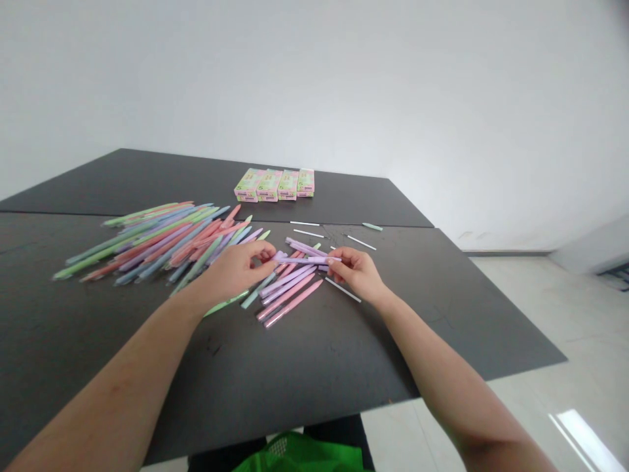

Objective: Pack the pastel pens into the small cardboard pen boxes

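To the left of the light purple pen (299, 261), a big heap of pens (157, 249) lies on the dark worktop (442, 314). They are green, red, blue and purple, and most slant the same way. Next comes the left hand (236, 269), which pinches the left end of the purple pen. Well behind the purple pen, and a bit to its left, sit some pink and green boxes (258, 187) in a row. The purple pen itself is right between the two hands, with its long side going left to right, almost level. It is thin and pale (I can't tell if it is one piece or two, as the hands cover parts of it). Neither hand is nearer, since both touch it. Just in front of it are loose purple and pink pens (293, 305), lying on a slant. The right hand (361, 272) pinches the purple pen near its right end. Around that end, thin white sticks (343, 290) lie on the worktop. Behind the purple pen, and over to its right, is a small green piece (372, 227).
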The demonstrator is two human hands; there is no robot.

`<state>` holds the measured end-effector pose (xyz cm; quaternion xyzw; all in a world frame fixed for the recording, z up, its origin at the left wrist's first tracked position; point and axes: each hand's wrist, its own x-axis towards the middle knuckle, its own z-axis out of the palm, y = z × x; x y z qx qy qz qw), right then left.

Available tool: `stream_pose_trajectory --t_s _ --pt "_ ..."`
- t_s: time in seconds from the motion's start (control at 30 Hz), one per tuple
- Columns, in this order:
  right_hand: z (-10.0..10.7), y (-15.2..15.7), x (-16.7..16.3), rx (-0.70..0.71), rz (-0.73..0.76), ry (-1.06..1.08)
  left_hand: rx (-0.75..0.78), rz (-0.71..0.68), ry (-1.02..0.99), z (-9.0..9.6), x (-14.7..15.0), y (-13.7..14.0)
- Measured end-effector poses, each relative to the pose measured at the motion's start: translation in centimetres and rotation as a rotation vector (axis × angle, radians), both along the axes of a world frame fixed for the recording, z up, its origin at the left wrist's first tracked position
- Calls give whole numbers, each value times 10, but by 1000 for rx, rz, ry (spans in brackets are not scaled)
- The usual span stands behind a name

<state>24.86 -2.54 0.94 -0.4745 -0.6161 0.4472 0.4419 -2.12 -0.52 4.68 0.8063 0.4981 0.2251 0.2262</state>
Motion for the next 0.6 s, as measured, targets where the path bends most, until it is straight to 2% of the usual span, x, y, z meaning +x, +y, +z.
stream_pose_trajectory --t_s 0.13,0.27,0.43,0.6 --pt "6 -5 -3 27 36 88 -60 -189 -216 1 13 -10" --pt "10 -8 -6 60 50 117 -74 -267 -257 -2 18 -13" --pt "11 -10 -7 89 70 127 -54 -274 -229 -1 21 -14" --pt "10 -10 -7 98 98 124 34 -264 -194 -1 22 -15"
